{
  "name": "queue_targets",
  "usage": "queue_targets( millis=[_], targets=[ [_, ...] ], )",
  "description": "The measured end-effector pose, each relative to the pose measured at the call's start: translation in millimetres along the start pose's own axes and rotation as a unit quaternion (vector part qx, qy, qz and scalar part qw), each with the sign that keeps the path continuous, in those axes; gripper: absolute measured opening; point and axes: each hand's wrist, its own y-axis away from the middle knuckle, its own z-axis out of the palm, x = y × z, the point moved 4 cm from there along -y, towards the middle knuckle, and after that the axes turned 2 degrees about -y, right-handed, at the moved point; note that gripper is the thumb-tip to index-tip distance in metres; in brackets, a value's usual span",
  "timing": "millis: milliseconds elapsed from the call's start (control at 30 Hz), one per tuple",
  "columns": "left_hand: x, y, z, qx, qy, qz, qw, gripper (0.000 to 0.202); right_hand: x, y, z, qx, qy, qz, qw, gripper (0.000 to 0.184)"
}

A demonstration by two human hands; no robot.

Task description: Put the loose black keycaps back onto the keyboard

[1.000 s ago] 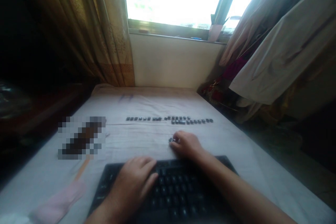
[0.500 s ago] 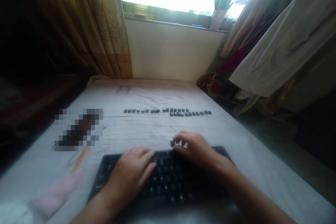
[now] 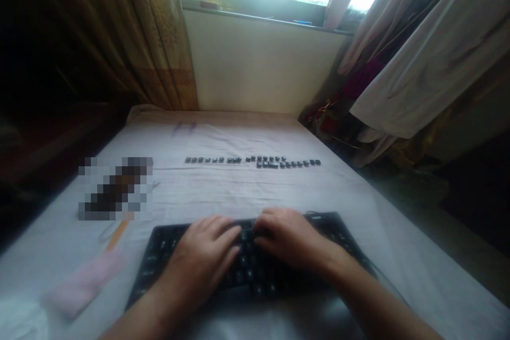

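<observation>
A black keyboard (image 3: 239, 289) lies on the white sheet in front of me. My left hand (image 3: 207, 247) rests over its left half, fingers stretched forward and thumb apart, holding nothing that I can see. Over the upper middle of the keys, my right hand (image 3: 285, 234) has its fingers curled down and pinched close to the keyboard. The small black keycap seen in it earlier is now hidden by the fingers. Past the keyboard, loose keycaps stand in a row on the left (image 3: 207, 160) and in two rows on the right (image 3: 292, 164).
A pink cloth item (image 3: 85, 284) and an orange strip (image 3: 118, 235) lie at the left, below a blurred-out patch. A cable (image 3: 384, 276) runs off the keyboard's right side. Behind are a curtain (image 3: 163, 37), a window, and hanging clothes (image 3: 422, 69) at right.
My right hand has brought the keycap down and a little toward me, from above the keyboard's back edge onto the keys. My left hand stays about where it was. The view tilted down slightly.
</observation>
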Motion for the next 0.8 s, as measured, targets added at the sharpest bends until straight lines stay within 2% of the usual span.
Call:
queue_targets(
  millis=[200,400,800],
  targets=[
    [19,-5,0.3,-0.011,0.016,0.042,0.999,0.031,3,-1,3,0.007,-0.014,-0.002,1.0,0.01],
    [19,-6,1.9,-0.031,0.024,0.039,0.998,0.03,5,0,6,0.012,-0.03,0.0,0.999,0.013],
    [22,-8,1.2,-0.032,0.011,0.035,0.999,0.029,1,1,8,0.02,0.018,-0.022,0.999,0.013]
  ],
)
